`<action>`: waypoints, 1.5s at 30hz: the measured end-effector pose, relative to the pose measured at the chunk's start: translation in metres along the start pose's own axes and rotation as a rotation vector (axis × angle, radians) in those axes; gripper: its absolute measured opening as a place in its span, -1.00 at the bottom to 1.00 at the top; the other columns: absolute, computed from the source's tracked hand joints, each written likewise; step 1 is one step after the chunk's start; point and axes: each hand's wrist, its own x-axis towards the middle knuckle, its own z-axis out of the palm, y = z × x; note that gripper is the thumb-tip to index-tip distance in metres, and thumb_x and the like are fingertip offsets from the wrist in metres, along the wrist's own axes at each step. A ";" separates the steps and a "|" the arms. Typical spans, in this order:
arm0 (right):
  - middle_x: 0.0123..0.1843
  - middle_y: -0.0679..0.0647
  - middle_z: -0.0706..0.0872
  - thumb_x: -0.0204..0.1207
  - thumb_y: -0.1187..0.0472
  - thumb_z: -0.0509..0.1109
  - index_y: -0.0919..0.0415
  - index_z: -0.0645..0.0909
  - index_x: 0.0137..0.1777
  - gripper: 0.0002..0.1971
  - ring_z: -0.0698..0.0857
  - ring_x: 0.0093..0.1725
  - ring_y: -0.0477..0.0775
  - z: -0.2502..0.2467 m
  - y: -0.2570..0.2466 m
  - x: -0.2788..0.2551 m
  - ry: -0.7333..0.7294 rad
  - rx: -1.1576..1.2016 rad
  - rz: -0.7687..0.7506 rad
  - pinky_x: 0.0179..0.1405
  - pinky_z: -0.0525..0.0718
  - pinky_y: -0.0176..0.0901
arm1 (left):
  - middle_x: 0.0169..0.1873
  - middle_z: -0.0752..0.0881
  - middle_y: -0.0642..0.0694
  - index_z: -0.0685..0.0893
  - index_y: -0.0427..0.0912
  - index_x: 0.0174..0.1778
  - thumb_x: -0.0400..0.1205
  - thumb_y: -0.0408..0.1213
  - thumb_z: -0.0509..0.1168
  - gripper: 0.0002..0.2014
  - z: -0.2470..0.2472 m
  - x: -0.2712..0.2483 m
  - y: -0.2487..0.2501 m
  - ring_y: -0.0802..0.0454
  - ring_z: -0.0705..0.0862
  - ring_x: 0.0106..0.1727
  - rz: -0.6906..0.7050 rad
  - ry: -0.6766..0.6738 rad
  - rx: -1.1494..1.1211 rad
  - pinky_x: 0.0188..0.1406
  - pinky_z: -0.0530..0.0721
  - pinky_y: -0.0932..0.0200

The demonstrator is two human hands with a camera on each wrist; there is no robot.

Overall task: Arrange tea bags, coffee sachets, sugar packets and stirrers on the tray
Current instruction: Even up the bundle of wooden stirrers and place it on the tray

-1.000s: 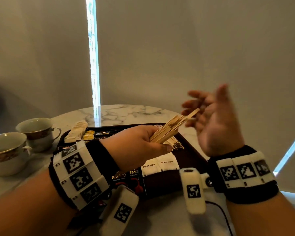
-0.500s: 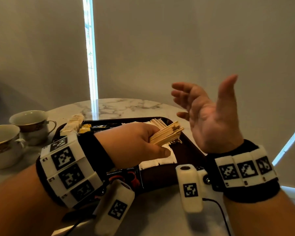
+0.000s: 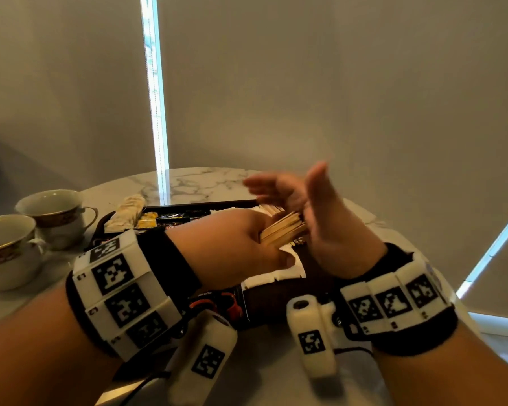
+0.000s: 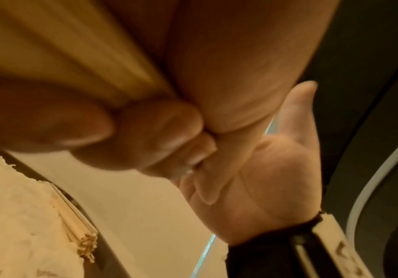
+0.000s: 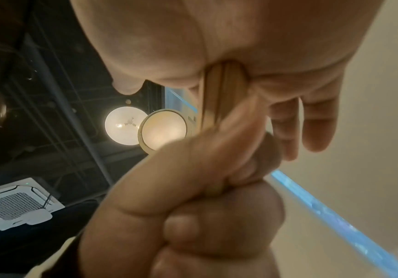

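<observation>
My left hand (image 3: 241,244) grips a bundle of wooden stirrers (image 3: 282,231) above the dark tray (image 3: 276,306). The stirrers' free ends butt against the flat palm of my right hand (image 3: 320,218), whose fingers are straight and spread. In the right wrist view the stirrers (image 5: 219,97) press into that palm. On the tray lie white sugar packets (image 3: 273,278), dark coffee sachets (image 3: 176,219), yellow tea bags (image 3: 147,222) and a second pile of stirrers (image 4: 74,218) on white packets.
Two gold-rimmed teacups (image 3: 53,212) stand on the marble table (image 3: 188,183) left of the tray. A pale wrapped roll (image 3: 126,212) lies at the tray's far left corner. Blinds hang behind the table, with a bright window slit.
My right hand has come down and left from its raised position, and its palm now meets the ends of the stirrers. My left hand stays gripping the bundle over the tray.
</observation>
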 end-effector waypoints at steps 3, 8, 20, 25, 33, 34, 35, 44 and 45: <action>0.27 -0.06 0.75 -0.14 -0.87 -0.04 -0.24 0.72 0.17 0.07 0.66 0.32 -0.02 -0.010 -0.003 0.004 0.127 0.128 -0.034 0.26 0.52 0.12 | -0.35 0.64 0.12 0.55 0.23 -0.09 0.61 0.17 0.40 -0.82 -0.001 0.000 0.001 0.30 0.62 -0.40 0.023 -0.005 0.017 -0.41 0.50 0.41; 0.25 -0.04 0.76 0.02 -0.82 -0.02 -0.19 0.74 0.17 -0.02 0.69 0.33 0.01 0.008 0.000 -0.001 0.009 0.065 0.055 0.36 0.61 0.25 | -0.33 0.63 0.11 0.57 0.21 -0.14 0.63 0.13 0.37 -0.84 0.002 0.001 -0.004 0.28 0.57 -0.38 0.069 -0.021 0.056 -0.34 0.49 0.37; -0.10 0.19 0.71 0.46 -0.29 0.34 0.28 0.63 0.18 -0.39 0.70 -0.18 0.12 0.022 0.010 0.003 -0.165 0.643 0.451 -0.26 0.60 -0.09 | -0.50 0.44 0.02 0.47 -0.06 -0.26 0.75 -0.09 0.30 -0.72 -0.016 0.024 -0.027 0.07 0.45 -0.50 0.346 0.569 -1.317 -0.38 0.56 0.04; -0.27 0.11 0.63 0.47 0.22 0.44 0.32 0.55 0.20 -0.66 0.56 -0.38 0.01 0.035 0.009 0.004 -0.055 0.730 0.375 -0.47 0.51 -0.24 | -0.45 0.51 -0.01 0.48 -0.10 -0.14 0.71 -0.09 0.34 -0.77 -0.009 0.026 -0.021 0.04 0.56 -0.42 0.344 0.624 -1.401 -0.28 0.63 0.00; -0.18 0.19 0.65 0.42 0.26 0.37 0.36 0.56 0.20 -0.65 0.53 -0.44 -0.03 0.035 0.013 0.006 -0.023 0.796 0.351 -0.53 0.51 -0.32 | -0.40 0.68 0.06 0.59 -0.03 -0.14 0.70 -0.01 0.35 -0.80 -0.004 0.026 -0.022 -0.05 0.70 -0.13 0.255 0.702 -1.248 -0.09 0.72 -0.05; -0.21 0.18 0.61 0.45 0.26 0.36 0.34 0.56 0.17 -0.69 0.50 -0.45 -0.04 0.034 0.013 0.006 -0.031 0.801 0.339 -0.55 0.46 -0.32 | -0.39 0.70 0.07 0.61 -0.03 -0.13 0.70 -0.02 0.36 -0.81 -0.005 0.027 -0.024 -0.04 0.71 -0.11 0.261 0.704 -1.225 -0.04 0.71 -0.07; -0.23 0.16 0.58 0.48 0.26 0.34 0.33 0.55 0.16 -0.73 0.47 -0.46 -0.05 0.034 0.012 0.006 -0.039 0.803 0.324 -0.56 0.41 -0.31 | -0.37 0.72 0.07 0.62 -0.04 -0.12 0.69 -0.03 0.39 -0.82 -0.006 0.027 -0.026 -0.02 0.73 -0.09 0.269 0.693 -1.214 -0.02 0.68 -0.08; -0.24 0.18 0.66 0.55 0.28 0.31 0.35 0.59 0.07 -0.83 0.55 -0.45 -0.06 0.033 0.013 0.004 -0.101 0.809 0.343 -0.52 0.51 -0.32 | -0.53 0.46 0.03 0.49 -0.08 -0.26 0.71 -0.26 0.30 -0.78 -0.019 0.025 -0.026 0.09 0.50 -0.51 0.430 0.588 -1.404 -0.33 0.64 0.03; -0.22 0.19 0.68 0.54 0.28 0.35 0.36 0.62 0.07 -0.83 0.60 -0.42 -0.03 0.032 0.013 0.004 -0.093 0.825 0.355 -0.48 0.57 -0.30 | -0.54 0.43 0.04 0.48 -0.07 -0.28 0.71 -0.26 0.29 -0.77 -0.019 0.025 -0.025 0.09 0.46 -0.52 0.434 0.603 -1.409 -0.35 0.61 0.03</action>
